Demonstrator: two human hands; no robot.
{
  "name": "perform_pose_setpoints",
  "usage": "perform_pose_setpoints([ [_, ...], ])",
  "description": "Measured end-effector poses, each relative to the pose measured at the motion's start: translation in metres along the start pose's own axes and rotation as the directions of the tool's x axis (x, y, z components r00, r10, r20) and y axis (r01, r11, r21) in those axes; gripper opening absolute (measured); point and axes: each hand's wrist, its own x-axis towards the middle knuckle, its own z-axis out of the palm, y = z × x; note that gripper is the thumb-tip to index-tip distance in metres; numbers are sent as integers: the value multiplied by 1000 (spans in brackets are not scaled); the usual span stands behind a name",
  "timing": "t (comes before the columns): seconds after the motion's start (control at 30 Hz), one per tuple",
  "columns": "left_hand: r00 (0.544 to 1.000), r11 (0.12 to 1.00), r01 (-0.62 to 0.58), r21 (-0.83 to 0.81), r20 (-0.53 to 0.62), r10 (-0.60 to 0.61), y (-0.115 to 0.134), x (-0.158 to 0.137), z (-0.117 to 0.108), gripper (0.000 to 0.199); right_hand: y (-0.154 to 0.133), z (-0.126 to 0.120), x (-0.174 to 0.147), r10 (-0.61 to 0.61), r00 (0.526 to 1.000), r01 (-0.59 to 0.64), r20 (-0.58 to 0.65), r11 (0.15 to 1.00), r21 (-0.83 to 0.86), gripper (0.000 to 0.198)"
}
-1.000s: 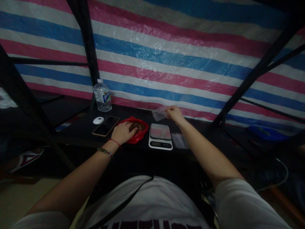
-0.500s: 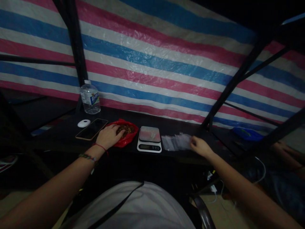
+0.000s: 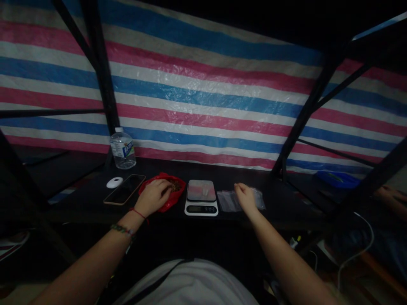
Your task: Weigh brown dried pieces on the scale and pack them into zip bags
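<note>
My left hand point(image 3: 154, 195) reaches into a red plastic bag point(image 3: 165, 206) of small brown pieces point(image 3: 176, 185), fingers curled in among them and their tips hidden. To the right of it stands a white kitchen scale point(image 3: 201, 211) with a small clear, pale item point(image 3: 205, 192) on its platform. My right hand point(image 3: 244, 195) is closed, thumb against the curled fingers, over a row of overlapping clear plastic bags point(image 3: 229, 201). Whether anything is between those fingers is too dark to see.
Left of the red bag lie a phone point(image 3: 125, 189) and a white round case point(image 3: 115, 182), with a plastic bottle point(image 3: 123, 149) behind. Black metal posts point(image 3: 106, 93) frame the dark table point(image 3: 254, 171). Striped sheeting point(image 3: 203, 101) hangs behind. Another person's hand point(image 3: 386, 192) is at far right, near a blue tray point(image 3: 337, 179).
My right hand has moved left, from the right end of the clear bags to above their middle. My left hand stays at the red bag, its fingers drawn closer together. The camera view has tilted up.
</note>
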Motion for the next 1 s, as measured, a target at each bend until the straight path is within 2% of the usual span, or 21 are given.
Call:
perform_pose_setpoints([
  [0.07,997,999,-32,-29,70,34,5,4,-6,34,-4,22,-8,80,995,-82,52,995,47,41],
  [0.13,987,1000,5,-22,163,-2,5,7,-11,32,-4,36,-16,85,985,-87,149,996,4,37],
  [0.23,962,999,46,-8,271,-42,1,5,-14,34,-1,43,-28,86,949,-35,304,985,-170,21],
  [0.33,950,999,46,21,309,-50,1,-5,-13,35,4,39,-36,137,920,12,366,927,-375,20],
  [0.43,946,998,-5,62,324,-16,7,-15,-13,27,7,34,-34,149,921,61,360,857,-512,23],
  [0.53,944,997,-59,45,326,41,12,-19,-15,22,6,32,-27,164,923,60,349,834,-548,24],
  [0.7,960,996,-78,-33,267,84,12,-17,-15,28,0,40,-14,123,963,-21,239,922,-388,24],
  [0.83,951,990,-108,-90,281,129,8,-19,-12,34,10,49,-13,148,982,-109,121,954,-281,25],
  [1.0,937,985,-105,-139,317,145,8,-19,-10,42,24,55,-17,102,988,-76,114,974,-213,27],
])
